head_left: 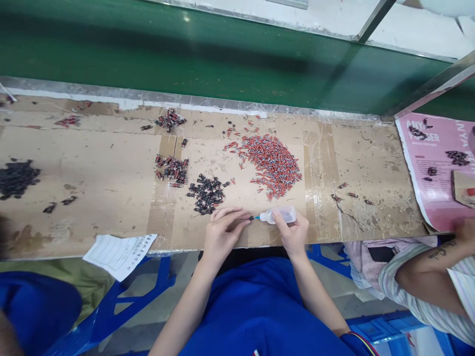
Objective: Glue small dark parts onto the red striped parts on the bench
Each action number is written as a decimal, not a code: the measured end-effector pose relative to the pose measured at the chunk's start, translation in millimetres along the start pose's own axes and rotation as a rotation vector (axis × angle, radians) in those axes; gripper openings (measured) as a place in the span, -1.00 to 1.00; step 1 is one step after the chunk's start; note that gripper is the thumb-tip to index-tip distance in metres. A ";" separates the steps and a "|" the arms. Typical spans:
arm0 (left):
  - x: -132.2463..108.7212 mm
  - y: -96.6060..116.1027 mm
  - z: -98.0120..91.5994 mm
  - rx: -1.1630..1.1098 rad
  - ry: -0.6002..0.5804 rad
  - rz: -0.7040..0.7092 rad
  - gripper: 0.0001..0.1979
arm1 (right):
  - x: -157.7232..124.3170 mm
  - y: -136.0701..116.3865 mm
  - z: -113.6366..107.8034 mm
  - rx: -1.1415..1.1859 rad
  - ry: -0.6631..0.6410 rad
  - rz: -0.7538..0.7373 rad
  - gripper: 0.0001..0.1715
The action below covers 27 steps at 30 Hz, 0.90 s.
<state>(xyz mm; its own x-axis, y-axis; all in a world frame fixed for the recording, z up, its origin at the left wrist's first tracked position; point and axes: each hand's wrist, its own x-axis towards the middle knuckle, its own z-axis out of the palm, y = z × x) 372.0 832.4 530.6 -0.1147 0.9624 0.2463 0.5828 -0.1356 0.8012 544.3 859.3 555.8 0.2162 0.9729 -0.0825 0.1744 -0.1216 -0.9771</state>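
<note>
My right hand (295, 232) is wrapped round a small clear squeeze bottle (284, 214) with a blue needle tip, laid over to point left. My left hand (225, 227) pinches a small black part (251, 217) between thumb and fingers, and the bottle's tip is at or very near it. What the part is exactly is too small to tell. A pile of black parts with coppery bits (208, 194) lies just beyond my left hand. Past the bottle spreads a large heap of small red pieces with pale ends (272, 165).
Cardboard (122, 183) covers the bench. Clusters of red-and-black parts (172, 169) lie left of centre, a black pile (17, 178) further left. A paper sheet (120, 254) overhangs the front edge. At right are a pink poster (423, 173) and another person's arm (426, 262). A green panel (222, 54) borders the back.
</note>
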 end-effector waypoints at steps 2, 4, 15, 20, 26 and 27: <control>-0.1 -0.2 0.5 -0.013 0.008 0.002 -0.92 | -0.3 -0.9 0.5 0.003 0.015 0.000 -0.74; -0.1 -0.3 0.5 -0.018 0.008 -0.009 -0.93 | -0.2 -1.2 0.5 0.012 0.023 -0.001 -0.75; -0.6 -2.2 1.1 -0.014 -0.002 -0.038 -0.91 | 0.5 1.3 -1.7 0.035 -0.045 -0.006 -0.77; -1.2 -1.2 2.4 -0.007 0.015 -0.010 -0.92 | 2.2 0.8 -1.2 0.012 -0.037 -0.008 -0.75; -2.1 -2.2 3.2 0.009 0.003 -0.027 -0.93 | 1.7 0.3 -0.4 0.023 0.006 -0.014 -0.74; -2.0 -2.9 3.2 0.004 -0.007 -0.018 -0.91 | 1.9 1.4 -1.1 0.036 0.018 -0.010 -0.74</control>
<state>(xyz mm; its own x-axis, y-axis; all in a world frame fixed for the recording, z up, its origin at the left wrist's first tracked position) 373.1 831.6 526.1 -0.1200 0.9662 0.2280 0.5843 -0.1170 0.8031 546.0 860.8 554.5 0.2318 0.9703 -0.0692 0.1426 -0.1042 -0.9843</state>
